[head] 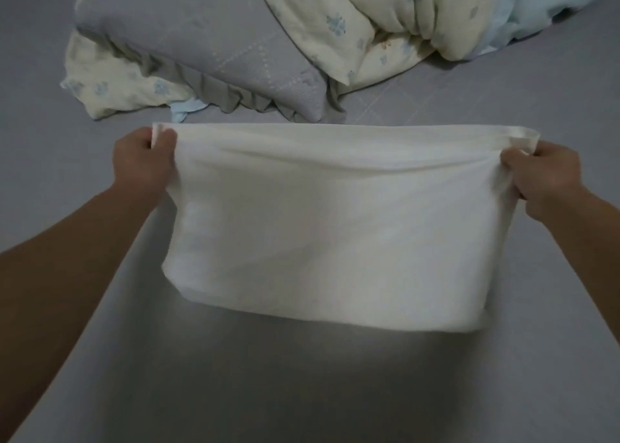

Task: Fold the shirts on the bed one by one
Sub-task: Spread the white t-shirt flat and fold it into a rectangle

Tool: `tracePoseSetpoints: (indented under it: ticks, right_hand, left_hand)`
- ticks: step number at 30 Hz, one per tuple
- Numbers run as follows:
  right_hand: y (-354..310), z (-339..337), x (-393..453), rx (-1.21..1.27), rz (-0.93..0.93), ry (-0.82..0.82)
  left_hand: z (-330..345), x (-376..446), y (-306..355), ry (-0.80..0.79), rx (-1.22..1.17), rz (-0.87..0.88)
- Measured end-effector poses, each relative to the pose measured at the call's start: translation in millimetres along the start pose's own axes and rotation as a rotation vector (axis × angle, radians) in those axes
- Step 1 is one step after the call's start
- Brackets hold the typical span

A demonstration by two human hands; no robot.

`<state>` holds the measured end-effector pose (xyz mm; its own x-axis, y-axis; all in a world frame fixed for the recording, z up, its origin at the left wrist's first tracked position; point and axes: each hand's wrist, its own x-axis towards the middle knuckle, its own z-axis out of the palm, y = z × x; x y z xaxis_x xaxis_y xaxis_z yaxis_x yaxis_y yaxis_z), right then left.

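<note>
Two hands grip shirt (322, 221), sleeves hidden

The white shirt (322, 227) hides the bed (302, 392) directly behind it, and its own collar and sleeves cannot be made out. The floral quilt (385, 23) and grey pillow (214, 49) run off the top edge.

A grey pillow (214, 56) lies beside a crumpled floral duvet (369, 23).

Head camera looks forward and down, close over the bed (302, 392).
</note>
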<state>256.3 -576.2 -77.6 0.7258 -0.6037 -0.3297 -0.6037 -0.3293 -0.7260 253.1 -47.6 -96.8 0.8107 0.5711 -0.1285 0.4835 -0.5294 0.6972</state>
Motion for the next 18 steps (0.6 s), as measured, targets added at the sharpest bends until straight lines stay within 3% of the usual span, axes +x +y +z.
tracePoseSetpoints:
  ticks: [4, 7, 10, 13, 15, 18]
  right_hand:
    - [31, 30, 10, -0.111, 0.079, -0.038]
    - [58, 35, -19, 0.021, 0.163, 0.050]
    - [82, 23, -67, 0.052, 0.261, 0.039]
    - [103, 14, -117, -0.059, 0.341, -0.094]
    - [117, 10, -138, -0.116, 0.376, -0.199]
    - [128, 0, -147, -0.243, 0.318, -0.270]
  left_hand:
    - [40, 1, -19, -0.024, 0.076, -0.105]
    - [51, -34, -40, 0.015, 0.260, -0.058]
    - [58, -84, -47, -0.043, 0.419, 0.258]
    - [75, -135, -51, -0.277, 0.471, 0.563]
    - [81, -157, -59, -0.415, 0.579, 0.647]
    - [72, -160, -79, -0.465, 0.696, 0.639]
